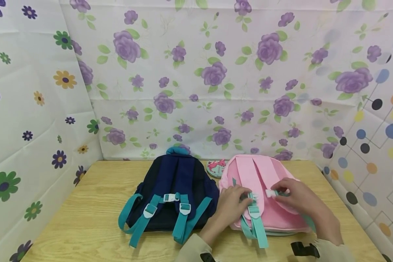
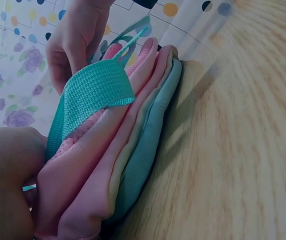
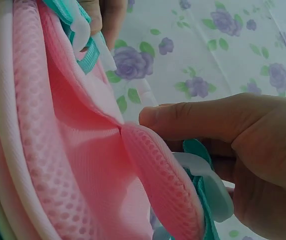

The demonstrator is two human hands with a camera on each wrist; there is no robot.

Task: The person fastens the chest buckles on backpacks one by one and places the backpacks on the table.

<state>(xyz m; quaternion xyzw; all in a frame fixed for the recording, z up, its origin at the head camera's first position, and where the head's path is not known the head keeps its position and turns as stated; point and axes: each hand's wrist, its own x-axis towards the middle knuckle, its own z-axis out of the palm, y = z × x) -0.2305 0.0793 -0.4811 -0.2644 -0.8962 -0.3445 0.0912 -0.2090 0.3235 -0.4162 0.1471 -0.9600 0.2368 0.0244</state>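
Observation:
A pink backpack lies on the table with its shoulder straps facing up. My right hand pinches a white buckle half on a teal chest strap, over the right shoulder strap. At the left shoulder strap, my left hand holds the other white buckle half between thumb and fingers. The two halves are apart, a short gap between them. Below the left hand hangs a teal webbing strap through a white adjuster. The right wrist view shows the right thumb and fingers beside the padded strap.
Left of the pink bag lies a navy backpack with teal straps, its white chest buckle fastened. A small patterned item sits between the bags at the back. Flowered cloth hangs behind the wooden table.

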